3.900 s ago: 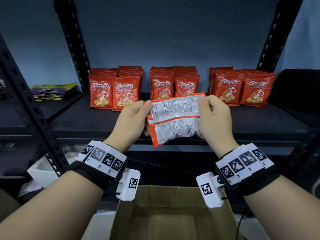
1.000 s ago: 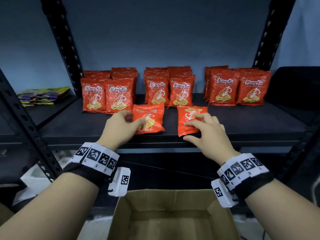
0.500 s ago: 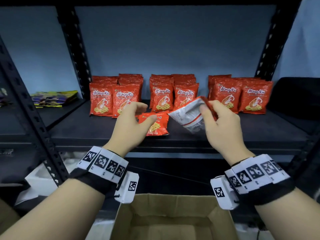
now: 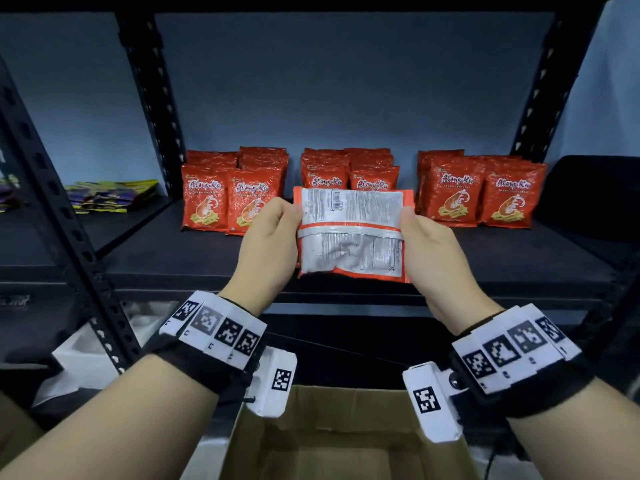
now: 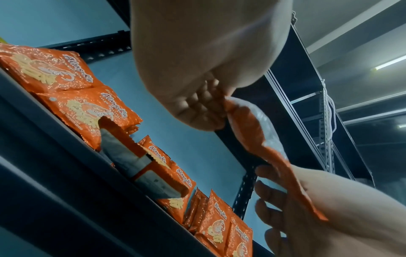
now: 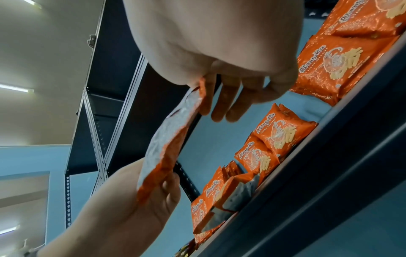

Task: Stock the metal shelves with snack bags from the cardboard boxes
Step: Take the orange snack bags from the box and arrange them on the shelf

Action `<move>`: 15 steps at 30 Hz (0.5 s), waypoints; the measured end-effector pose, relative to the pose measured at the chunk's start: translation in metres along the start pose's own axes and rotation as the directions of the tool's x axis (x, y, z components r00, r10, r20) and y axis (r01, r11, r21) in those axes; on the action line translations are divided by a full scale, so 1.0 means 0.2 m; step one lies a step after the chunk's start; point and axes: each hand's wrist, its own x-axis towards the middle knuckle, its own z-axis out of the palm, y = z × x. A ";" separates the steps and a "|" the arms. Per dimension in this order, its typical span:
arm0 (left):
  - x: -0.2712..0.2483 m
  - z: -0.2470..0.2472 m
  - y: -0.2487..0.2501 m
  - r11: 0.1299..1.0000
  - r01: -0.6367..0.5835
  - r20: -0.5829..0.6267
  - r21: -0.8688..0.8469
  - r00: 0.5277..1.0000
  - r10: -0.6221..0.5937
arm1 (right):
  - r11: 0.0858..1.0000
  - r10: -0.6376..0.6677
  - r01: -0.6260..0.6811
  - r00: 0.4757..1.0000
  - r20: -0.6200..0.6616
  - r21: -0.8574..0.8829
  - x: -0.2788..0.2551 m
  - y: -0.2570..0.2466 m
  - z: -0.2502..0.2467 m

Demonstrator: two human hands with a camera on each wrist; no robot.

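Two hands, head view: we see the left hand [image 4: 268, 244] and right hand [image 4: 433, 247] pinch one snack bag [image 4: 351, 233] by its sides, mid-frame, white back toward us.
Shelf: red bags [image 4: 230, 199] stand in rows on the metal shelf [image 4: 173, 254] behind.
Box: the cardboard box [image 4: 346, 438] sits at the bottom.
Left wrist view: curled fingers [image 5: 197, 104] grip the bag's edge, centre.
Right wrist view: fingers [image 6: 222, 97] lie behind the bag, upper middle.
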 end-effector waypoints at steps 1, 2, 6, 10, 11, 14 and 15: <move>-0.01 0.00 0.00 0.999 -0.012 -0.025 0.046 1.000 0.013 | 0.998 -0.036 0.035 0.999 -0.023 -0.049 0.00 0.00 0.00; -0.02 0.01 0.00 0.995 -0.030 -0.042 0.091 0.999 0.034 | 0.994 -0.081 0.076 0.995 -0.058 -0.081 -0.01 0.00 0.01; -0.04 0.04 -0.01 0.972 -0.092 -0.086 0.218 0.990 0.113 | 0.968 -0.227 0.201 0.958 -0.176 -0.151 -0.06 -0.04 0.02; -0.04 -0.02 0.01 0.918 -0.229 -0.026 0.323 0.968 0.250 | 0.952 -0.280 0.246 0.939 -0.198 -0.181 -0.07 -0.04 0.01; -0.05 -0.04 0.02 0.898 -0.274 0.013 0.345 0.958 0.287 | 0.958 -0.264 0.233 0.943 -0.202 -0.165 -0.06 -0.04 0.01; -0.07 -0.04 0.01 0.876 -0.307 0.066 0.373 0.950 0.305 | 0.979 -0.201 0.188 0.961 -0.192 -0.082 -0.03 -0.04 -0.01; -0.07 -0.03 0.00 0.888 -0.283 0.050 0.363 0.957 0.285 | 0.980 -0.197 0.189 0.963 -0.186 -0.062 -0.03 -0.05 -0.01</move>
